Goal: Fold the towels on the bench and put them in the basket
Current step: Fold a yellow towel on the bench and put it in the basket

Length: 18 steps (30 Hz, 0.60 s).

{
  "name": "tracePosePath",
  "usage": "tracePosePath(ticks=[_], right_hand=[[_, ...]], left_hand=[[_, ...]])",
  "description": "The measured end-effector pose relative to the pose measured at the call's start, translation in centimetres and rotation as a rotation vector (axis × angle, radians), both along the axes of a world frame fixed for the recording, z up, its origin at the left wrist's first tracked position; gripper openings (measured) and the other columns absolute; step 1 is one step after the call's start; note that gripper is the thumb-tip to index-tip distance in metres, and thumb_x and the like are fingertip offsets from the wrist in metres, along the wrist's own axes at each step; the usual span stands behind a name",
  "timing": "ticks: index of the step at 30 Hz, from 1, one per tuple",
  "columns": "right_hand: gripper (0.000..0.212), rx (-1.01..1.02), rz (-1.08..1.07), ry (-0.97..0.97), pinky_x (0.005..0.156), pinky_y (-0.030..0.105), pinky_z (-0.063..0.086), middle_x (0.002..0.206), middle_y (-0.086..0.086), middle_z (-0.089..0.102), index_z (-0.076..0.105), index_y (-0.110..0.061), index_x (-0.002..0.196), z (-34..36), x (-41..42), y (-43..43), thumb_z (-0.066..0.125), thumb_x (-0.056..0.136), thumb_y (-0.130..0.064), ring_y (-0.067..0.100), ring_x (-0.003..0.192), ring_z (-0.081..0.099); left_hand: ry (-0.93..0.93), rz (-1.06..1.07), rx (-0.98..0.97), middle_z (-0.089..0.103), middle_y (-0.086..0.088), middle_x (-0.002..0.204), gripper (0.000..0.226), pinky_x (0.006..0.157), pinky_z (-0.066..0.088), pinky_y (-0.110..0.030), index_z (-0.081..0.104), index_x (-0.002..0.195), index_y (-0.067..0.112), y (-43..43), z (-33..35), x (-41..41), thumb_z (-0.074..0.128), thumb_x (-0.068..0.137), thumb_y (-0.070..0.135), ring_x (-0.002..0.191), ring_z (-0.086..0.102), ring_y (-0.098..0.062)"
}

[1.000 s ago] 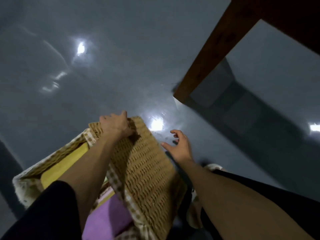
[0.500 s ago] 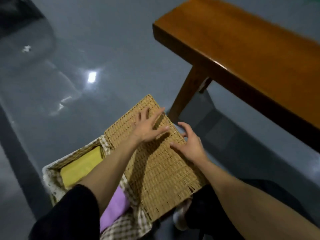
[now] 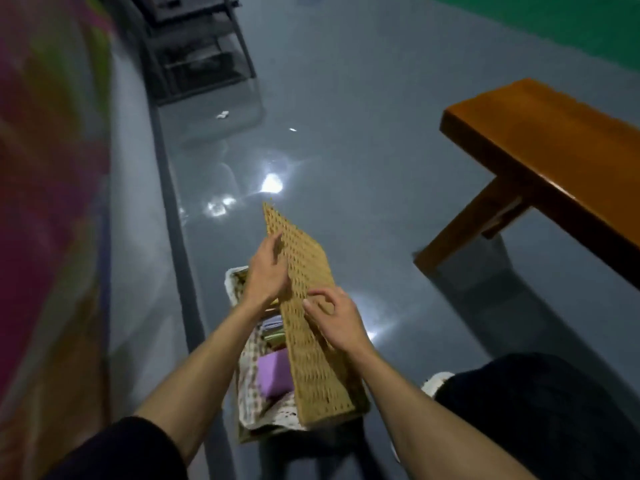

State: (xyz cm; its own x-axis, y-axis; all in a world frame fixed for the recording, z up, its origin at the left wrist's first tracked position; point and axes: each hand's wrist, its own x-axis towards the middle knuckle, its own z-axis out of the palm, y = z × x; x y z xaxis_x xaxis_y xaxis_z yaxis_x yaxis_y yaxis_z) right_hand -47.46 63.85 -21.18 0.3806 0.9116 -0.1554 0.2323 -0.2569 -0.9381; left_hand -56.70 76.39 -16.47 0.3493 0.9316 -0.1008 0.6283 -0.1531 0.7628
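the grey glossy floor fills my view. the wooden counter runs off at 3 o'clock, and the part of its top i can see carries no towels, so i judge the folding done. a dark metal rack stands at 11 o'clock.

the basket sits on the floor at 6 o'clock, between my forearms, where both hands can reach it. its woven lid stands tilted up along the right side, leaving the left half uncovered. my read is that the lid is the step in hand.

my left hand lies against the lid's inner face near the far end, fingers fairly straight, steadying it. my right hand rests on the outer face with fingers curled; i cannot tell if it grips.

the towels are inside: a folded purple towel nearest me, paler folded ones beyond it.

i can read no brand, label or writing anywhere.
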Motion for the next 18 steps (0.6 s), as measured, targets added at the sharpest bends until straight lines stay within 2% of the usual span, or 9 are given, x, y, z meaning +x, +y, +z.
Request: tracePosePath(ticks=[2, 4, 5, 7, 11, 14, 18], right_hand=[[0.050, -0.191, 0.161, -0.136, 0.112, 0.037, 0.031, 0.140, 0.001, 0.044, 0.058, -0.034, 0.123, -2.2, -2.6, 0.7, 0.061, 0.080, -0.061, 0.018, 0.134, 0.038], [0.069, -0.359, 0.278, -0.273, 0.117, 0.051, 0.017, 0.159, -0.001, 0.011, 0.036, -0.045, 0.140, -4.3, -4.2, 0.6, 0.061, 0.079, -0.065, 0.028, 0.147, 0.010], [0.079, -0.426, 0.309, -0.326, 0.115, 0.056, 0.010, 0.161, -0.003, -0.004, 0.025, -0.049, 0.143, -5.3, -4.5, 0.5, 0.061, 0.075, -0.069, 0.031, 0.148, -0.002], [0.100, -0.526, 0.316, -0.450, 0.113, 0.061, 0.001, 0.159, -0.002, -0.022, 0.008, -0.053, 0.146, -7.2, -4.6, 0.4, 0.060, 0.065, -0.080, 0.034, 0.146, -0.016], [0.120, -0.653, 0.305, -0.605, 0.108, 0.072, -0.001, 0.153, 0.004, -0.036, -0.011, -0.054, 0.144, -10.9, -4.4, 0.8, 0.053, 0.050, -0.093, 0.038, 0.139, -0.032], [0.119, -0.655, 0.297, -0.676, 0.107, 0.071, 0.004, 0.150, 0.007, -0.041, -0.018, -0.053, 0.142, -12.6, -5.1, 1.1, 0.047, 0.053, -0.094, 0.041, 0.136, -0.035], [0.118, -0.689, 0.325, -0.702, 0.106, 0.070, 0.005, 0.148, 0.008, -0.045, -0.023, -0.050, 0.142, -12.6, -5.2, 1.4, 0.047, 0.057, -0.093, 0.043, 0.135, -0.036]], left_hand=[[0.090, 0.049, -0.014, 0.033, -0.009, 0.151, 0.059, 0.113, 0.032, -0.040, 0.029, 0.148, 0.011, 0.6, -2.5, -3.8, 0.045, 0.092, 0.001, 0.136, 0.036, -0.025], [0.147, 0.100, -0.094, 0.017, -0.005, 0.156, 0.067, 0.112, 0.032, -0.045, 0.017, 0.152, 0.019, 0.6, -5.2, -6.7, 0.050, 0.093, 0.011, 0.138, 0.031, -0.025], [0.163, 0.117, -0.132, 0.010, -0.002, 0.158, 0.072, 0.112, 0.032, -0.046, 0.012, 0.153, 0.023, 0.6, -6.5, -7.8, 0.053, 0.094, 0.017, 0.139, 0.028, -0.026], [0.207, 0.125, -0.184, 0.000, 0.000, 0.159, 0.082, 0.113, 0.026, -0.051, 0.006, 0.153, 0.028, 0.6, -9.3, -9.4, 0.059, 0.091, 0.029, 0.143, 0.020, -0.029], [0.285, 0.085, -0.243, -0.017, 0.007, 0.158, 0.098, 0.115, 0.016, -0.055, -0.004, 0.152, 0.033, 1.6, -14.5, -11.3, 0.065, 0.084, 0.049, 0.147, 0.000, -0.027], [0.388, 0.061, -0.188, -0.021, 0.005, 0.157, 0.099, 0.115, 0.014, -0.054, -0.009, 0.152, 0.030, 1.8, -17.1, -11.4, 0.057, 0.084, 0.059, 0.147, -0.005, -0.025], [0.614, 0.011, -0.031, -0.027, -0.001, 0.156, 0.094, 0.116, 0.010, -0.049, -0.010, 0.152, 0.022, 1.8, -18.8, -11.6, 0.039, 0.087, 0.069, 0.147, -0.010, -0.026]])
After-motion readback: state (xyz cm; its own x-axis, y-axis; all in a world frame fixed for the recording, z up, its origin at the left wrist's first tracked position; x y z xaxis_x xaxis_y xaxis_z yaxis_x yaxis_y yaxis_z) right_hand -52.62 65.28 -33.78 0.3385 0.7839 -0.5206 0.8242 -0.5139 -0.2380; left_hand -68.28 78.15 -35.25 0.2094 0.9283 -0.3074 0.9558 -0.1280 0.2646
